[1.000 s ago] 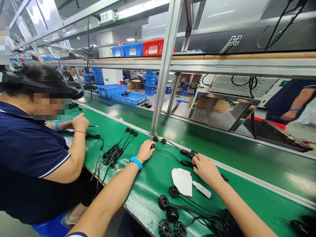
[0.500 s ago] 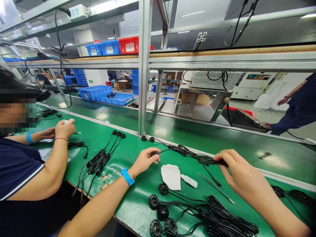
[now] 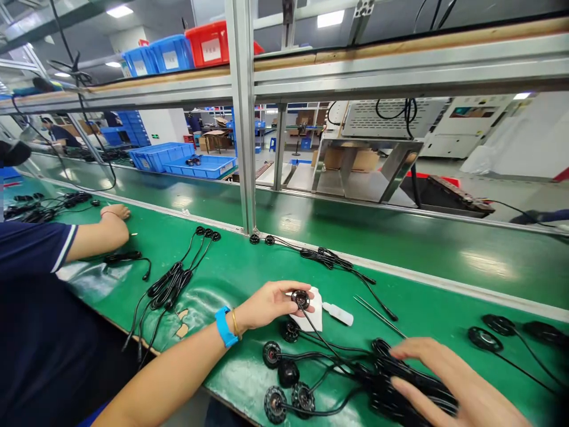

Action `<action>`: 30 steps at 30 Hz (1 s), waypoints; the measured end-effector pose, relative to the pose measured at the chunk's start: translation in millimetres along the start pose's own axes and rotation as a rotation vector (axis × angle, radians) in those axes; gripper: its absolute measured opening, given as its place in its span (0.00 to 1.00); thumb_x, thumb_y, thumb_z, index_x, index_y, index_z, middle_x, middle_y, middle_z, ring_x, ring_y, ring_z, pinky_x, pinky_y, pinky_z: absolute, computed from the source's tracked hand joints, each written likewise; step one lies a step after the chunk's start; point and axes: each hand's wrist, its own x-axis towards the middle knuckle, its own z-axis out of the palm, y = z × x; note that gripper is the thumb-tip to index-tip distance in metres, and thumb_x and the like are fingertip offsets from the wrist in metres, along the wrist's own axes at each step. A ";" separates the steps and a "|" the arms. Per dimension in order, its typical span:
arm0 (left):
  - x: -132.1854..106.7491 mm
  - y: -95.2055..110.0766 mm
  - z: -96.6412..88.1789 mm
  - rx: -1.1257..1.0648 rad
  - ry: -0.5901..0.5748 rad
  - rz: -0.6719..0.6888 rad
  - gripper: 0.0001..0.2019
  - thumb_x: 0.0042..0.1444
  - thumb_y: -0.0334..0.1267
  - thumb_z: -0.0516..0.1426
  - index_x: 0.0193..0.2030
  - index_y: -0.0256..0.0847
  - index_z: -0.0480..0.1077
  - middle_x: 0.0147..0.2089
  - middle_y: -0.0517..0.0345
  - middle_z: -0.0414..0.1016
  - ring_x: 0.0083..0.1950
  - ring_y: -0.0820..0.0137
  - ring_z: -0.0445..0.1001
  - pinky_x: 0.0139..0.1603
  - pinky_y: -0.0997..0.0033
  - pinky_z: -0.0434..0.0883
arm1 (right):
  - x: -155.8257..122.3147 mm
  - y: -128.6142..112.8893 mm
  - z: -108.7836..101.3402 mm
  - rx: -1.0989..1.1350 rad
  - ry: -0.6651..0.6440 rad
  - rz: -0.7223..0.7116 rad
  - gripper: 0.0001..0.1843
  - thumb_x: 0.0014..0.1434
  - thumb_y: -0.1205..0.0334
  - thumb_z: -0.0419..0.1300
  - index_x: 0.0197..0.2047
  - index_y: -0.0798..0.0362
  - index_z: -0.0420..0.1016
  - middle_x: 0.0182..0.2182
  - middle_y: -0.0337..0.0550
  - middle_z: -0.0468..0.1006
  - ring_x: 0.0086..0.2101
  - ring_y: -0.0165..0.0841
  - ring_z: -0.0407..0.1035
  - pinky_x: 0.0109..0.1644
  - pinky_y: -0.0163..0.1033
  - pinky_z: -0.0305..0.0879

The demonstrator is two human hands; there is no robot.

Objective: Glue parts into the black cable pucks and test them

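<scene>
My left hand [image 3: 278, 305] pinches a round black disc-shaped cable head [image 3: 301, 298] between thumb and fingers, above a white cloth [image 3: 316, 320]. From it a thin black cable runs down to the right, into a coiled black cable bundle [image 3: 377, 385]. Over that bundle is my right hand [image 3: 453, 379], thumb and forefinger spread apart; whether it touches the cables I cannot tell. Several more black cable heads [image 3: 272, 354] lie in front of my left hand, beside a black dome-shaped piece [image 3: 288, 373].
A small white bottle [image 3: 338, 314] and thin metal rods [image 3: 377, 314] lie beyond the bundle. More cables [image 3: 326, 256] rest along the back strip, others [image 3: 171, 284] to the left. A co-worker's arm [image 3: 100, 234] reaches over the bench at left. A metal post [image 3: 242, 130] rises behind.
Both hands have come nearer from the cables at the back. My left hand now holds up a cable head; my right has let go and opened over the front bundle. The co-worker's arm has shifted.
</scene>
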 end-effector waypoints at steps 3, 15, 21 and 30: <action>-0.7 -1.9 1.1 -0.016 0.032 0.004 0.25 0.56 0.42 0.66 0.60 0.39 0.72 0.59 0.39 0.74 0.51 0.58 0.79 0.49 0.64 0.74 | 45.1 -50.9 15.4 0.118 0.050 -0.017 0.18 0.64 0.46 0.59 0.52 0.45 0.71 0.47 0.44 0.78 0.44 0.37 0.76 0.45 0.39 0.75; -5.6 -1.1 6.5 -0.110 0.065 -0.096 0.23 0.57 0.52 0.64 0.52 0.37 0.74 0.41 0.50 0.75 0.31 0.77 0.70 0.29 0.80 0.65 | 67.8 -99.2 47.1 0.108 0.236 -0.120 0.13 0.71 0.62 0.52 0.54 0.51 0.73 0.35 0.42 0.73 0.26 0.26 0.70 0.31 0.29 0.66; -8.7 -0.2 5.9 -0.054 0.045 -0.174 0.25 0.57 0.56 0.62 0.51 0.37 0.77 0.37 0.51 0.74 0.29 0.76 0.69 0.29 0.78 0.68 | 60.1 -104.3 49.4 0.054 0.298 -0.097 0.10 0.69 0.62 0.55 0.51 0.51 0.74 0.34 0.41 0.75 0.27 0.27 0.70 0.34 0.32 0.65; -7.6 1.6 7.9 -0.144 0.014 -0.304 0.31 0.54 0.61 0.62 0.47 0.31 0.78 0.32 0.48 0.78 0.23 0.77 0.70 0.22 0.81 0.68 | 58.7 -110.6 41.3 -0.092 0.310 -0.083 0.10 0.70 0.60 0.53 0.46 0.51 0.75 0.31 0.39 0.73 0.21 0.25 0.64 0.26 0.35 0.56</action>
